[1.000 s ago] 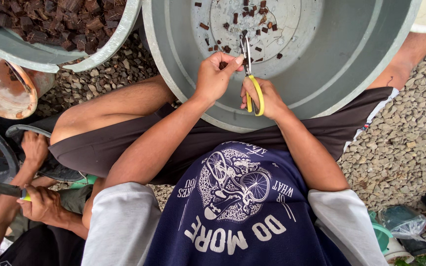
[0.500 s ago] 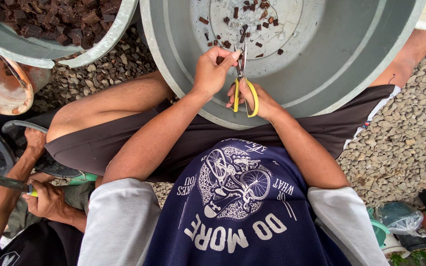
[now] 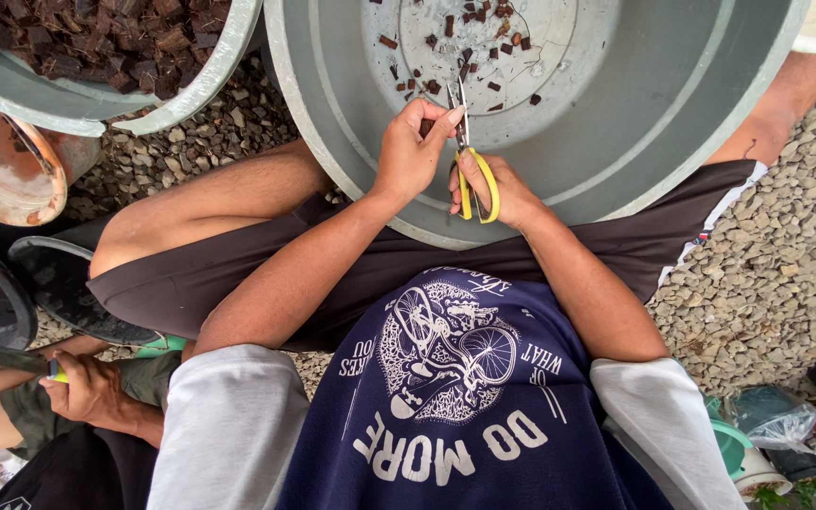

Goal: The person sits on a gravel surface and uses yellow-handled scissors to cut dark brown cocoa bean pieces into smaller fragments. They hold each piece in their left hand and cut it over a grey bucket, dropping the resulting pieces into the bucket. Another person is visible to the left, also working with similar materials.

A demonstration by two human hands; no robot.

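My right hand [image 3: 502, 189] grips yellow-handled snips [image 3: 469, 156], blades pointing away from me over a large grey metal basin [image 3: 672, 104]. My left hand [image 3: 413, 151] pinches a small dark brown piece [image 3: 427, 126] right beside the blades. Several small brown chunks [image 3: 484, 47] lie scattered on the basin's bottom. The basin rests between my knees, against my dark shorts.
A second grey tub [image 3: 191, 90] full of brown chunks stands at the top left, with a rusty round lid [image 3: 2, 175] below it. Another person's hands [image 3: 87, 387] hold a knife at the lower left. Gravel [image 3: 767, 274] covers the ground; bags and pots lie at the lower right.
My hands have shifted a little toward the basin's rim, and the snips' blades are now closer together at the piece. The person at left has moved their hands lower.
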